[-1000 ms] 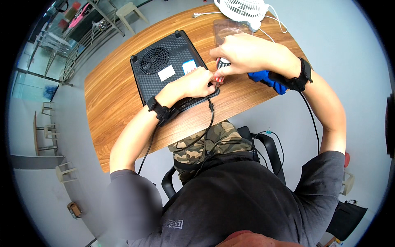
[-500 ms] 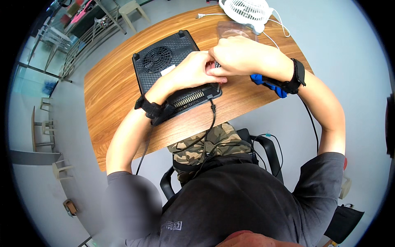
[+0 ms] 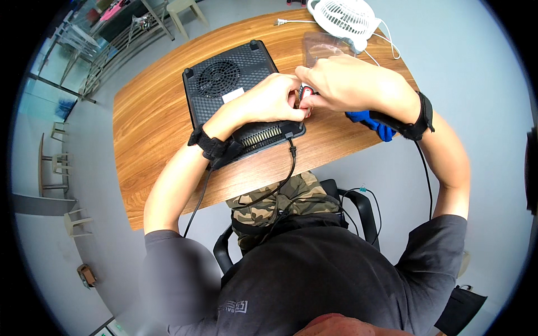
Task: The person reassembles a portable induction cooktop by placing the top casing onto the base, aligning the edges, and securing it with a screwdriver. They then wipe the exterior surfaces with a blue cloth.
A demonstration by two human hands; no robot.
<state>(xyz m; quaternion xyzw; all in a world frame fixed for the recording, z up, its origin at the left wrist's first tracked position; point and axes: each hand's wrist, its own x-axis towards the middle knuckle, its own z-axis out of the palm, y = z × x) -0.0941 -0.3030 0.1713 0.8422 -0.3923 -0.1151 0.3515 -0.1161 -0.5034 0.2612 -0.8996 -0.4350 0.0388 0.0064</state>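
A: Which step was in hand?

B: Prob. screw work, judged from the tool (image 3: 306, 93) being held nr the near R corner of the black unit (image 3: 252, 60); unit was laid vented side up on the table (image 3: 148, 117).

A: Grip?

B: Tool handle was clasped in R hand (image 3: 339, 81). L hand (image 3: 272, 98) was held close by, fingers curled; whether tool was also pinched there couldn't be told.

A: Next move?

B: Square seating of the tip was judged needed, w/ unit steadied. Tip was hidden, so contact was unconfirmed.
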